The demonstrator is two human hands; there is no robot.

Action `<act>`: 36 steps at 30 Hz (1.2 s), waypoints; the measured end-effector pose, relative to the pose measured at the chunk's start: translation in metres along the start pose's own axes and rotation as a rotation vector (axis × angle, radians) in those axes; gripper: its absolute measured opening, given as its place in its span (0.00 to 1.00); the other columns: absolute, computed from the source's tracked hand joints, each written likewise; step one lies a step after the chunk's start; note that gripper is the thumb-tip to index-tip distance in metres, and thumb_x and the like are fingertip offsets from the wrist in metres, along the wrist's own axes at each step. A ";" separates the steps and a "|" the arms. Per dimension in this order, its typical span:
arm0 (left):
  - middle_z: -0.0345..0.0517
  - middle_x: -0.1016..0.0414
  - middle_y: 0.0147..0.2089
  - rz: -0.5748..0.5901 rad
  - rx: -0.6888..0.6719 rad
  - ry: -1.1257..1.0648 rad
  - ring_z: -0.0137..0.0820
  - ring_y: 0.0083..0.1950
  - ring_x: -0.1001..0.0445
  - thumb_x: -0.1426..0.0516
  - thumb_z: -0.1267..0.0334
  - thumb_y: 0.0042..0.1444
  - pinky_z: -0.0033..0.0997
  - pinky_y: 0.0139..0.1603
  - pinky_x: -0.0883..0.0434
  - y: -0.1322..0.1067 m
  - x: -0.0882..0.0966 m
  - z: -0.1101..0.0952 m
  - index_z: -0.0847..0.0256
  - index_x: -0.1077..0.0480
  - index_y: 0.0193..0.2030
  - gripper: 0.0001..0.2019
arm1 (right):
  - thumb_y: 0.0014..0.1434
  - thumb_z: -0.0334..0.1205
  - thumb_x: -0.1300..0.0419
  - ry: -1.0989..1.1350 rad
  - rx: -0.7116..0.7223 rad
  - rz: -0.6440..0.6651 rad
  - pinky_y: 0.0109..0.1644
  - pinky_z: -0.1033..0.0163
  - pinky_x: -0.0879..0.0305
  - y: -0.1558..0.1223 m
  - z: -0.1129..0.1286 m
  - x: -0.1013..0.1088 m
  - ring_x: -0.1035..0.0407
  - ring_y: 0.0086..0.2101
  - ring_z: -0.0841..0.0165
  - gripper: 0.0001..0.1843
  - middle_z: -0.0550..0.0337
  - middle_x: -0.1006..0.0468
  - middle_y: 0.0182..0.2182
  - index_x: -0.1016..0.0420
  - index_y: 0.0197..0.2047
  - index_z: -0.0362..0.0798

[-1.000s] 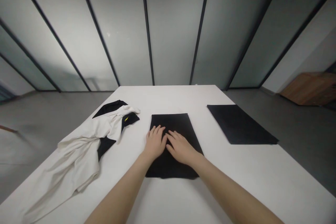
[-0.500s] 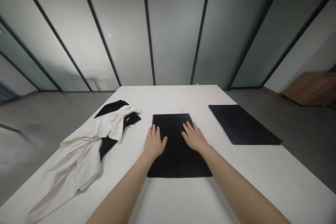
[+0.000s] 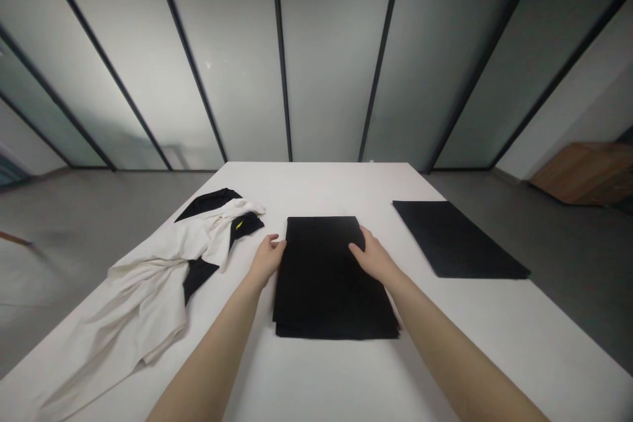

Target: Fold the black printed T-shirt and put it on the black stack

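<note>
In front of me on the white table lies a flat black rectangular panel (image 3: 324,283); whether it is cloth or board I cannot tell. At its near edge two layers show, the upper one slightly offset from the lower. My left hand (image 3: 267,260) grips the left edge, thumb against the side and fingers curled. On the right edge, my right hand (image 3: 374,256) has its thumb on top, with the other fingers partly hidden at the side. A second black panel (image 3: 457,241) lies flat to the right, apart from my hands.
Crumpled white cloth (image 3: 148,283) lies along the left of the table, with black cloth (image 3: 200,277) bearing a small yellow mark partly beneath it. Frosted panels (image 3: 326,66) stand behind the white table (image 3: 326,188). A wooden piece (image 3: 583,171) sits at far right.
Both hands have moved from lying flat on the panel to gripping its side edges. The upper layer now sits offset from the lower at the near edge.
</note>
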State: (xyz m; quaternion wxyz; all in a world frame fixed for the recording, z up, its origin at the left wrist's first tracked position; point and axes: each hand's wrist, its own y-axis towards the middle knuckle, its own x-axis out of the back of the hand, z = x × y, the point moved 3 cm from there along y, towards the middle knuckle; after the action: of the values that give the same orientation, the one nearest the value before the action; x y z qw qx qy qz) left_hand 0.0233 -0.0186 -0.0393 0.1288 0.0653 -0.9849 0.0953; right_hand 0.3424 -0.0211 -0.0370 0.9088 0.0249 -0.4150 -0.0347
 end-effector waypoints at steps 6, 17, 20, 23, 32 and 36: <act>0.37 0.24 0.34 0.180 -0.089 0.052 0.29 0.28 0.27 0.39 0.48 0.65 0.28 0.30 0.30 -0.009 -0.007 -0.003 0.56 0.39 0.69 0.30 | 0.70 0.51 0.44 0.194 -0.111 0.346 0.63 0.49 0.30 -0.012 0.007 0.022 0.31 0.64 0.53 0.33 0.43 0.29 0.69 0.38 0.74 0.52; 0.45 0.20 0.49 0.275 -0.175 0.084 0.35 0.44 0.21 0.41 0.62 0.60 0.33 0.45 0.24 -0.019 -0.013 -0.015 0.55 0.28 0.58 0.18 | 0.63 0.45 0.36 0.211 -0.099 0.706 0.35 0.63 0.26 -0.022 0.014 0.041 0.25 0.32 0.68 0.21 0.57 0.17 0.45 0.23 0.59 0.54; 0.38 0.25 0.38 0.622 -0.027 0.135 0.29 0.33 0.24 0.36 0.63 0.55 0.26 0.32 0.27 -0.028 -0.001 -0.017 0.55 0.27 0.49 0.15 | 0.57 0.50 0.30 0.180 -0.170 0.997 0.22 0.69 0.36 -0.034 0.016 0.049 0.33 0.19 0.74 0.25 0.65 0.22 0.32 0.22 0.56 0.55; 0.34 0.29 0.34 0.981 0.154 0.216 0.27 0.25 0.26 0.30 0.56 0.51 0.27 0.26 0.27 -0.038 0.015 -0.016 0.54 0.27 0.50 0.21 | 0.53 0.58 0.28 0.217 -0.220 1.156 0.22 0.69 0.36 -0.040 0.014 0.055 0.30 0.19 0.71 0.34 0.69 0.28 0.25 0.23 0.60 0.55; 0.42 0.27 0.34 0.251 -0.069 0.344 0.38 0.38 0.20 0.42 0.53 0.66 0.39 0.41 0.21 -0.008 0.022 -0.018 0.57 0.27 0.54 0.14 | 0.70 0.43 0.44 -0.192 0.068 0.232 0.58 0.54 0.29 -0.004 0.020 0.046 0.22 0.51 0.56 0.21 0.44 0.17 0.51 0.20 0.60 0.44; 0.56 0.23 0.52 -0.182 -0.592 0.655 0.47 0.58 0.24 0.44 0.64 0.65 0.49 0.64 0.28 -0.022 0.000 -0.035 0.58 0.23 0.51 0.11 | 0.71 0.44 0.45 -0.220 0.374 0.221 0.74 0.47 0.44 -0.030 0.061 0.012 0.39 0.69 0.52 0.28 0.45 0.32 0.71 0.28 0.71 0.48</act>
State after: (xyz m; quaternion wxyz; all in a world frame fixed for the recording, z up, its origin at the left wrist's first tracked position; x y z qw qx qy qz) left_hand 0.0349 -0.0323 -0.0020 0.4549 0.0783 -0.8673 -0.1866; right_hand 0.3032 -0.0535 0.0098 0.8360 0.1433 -0.5109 0.1401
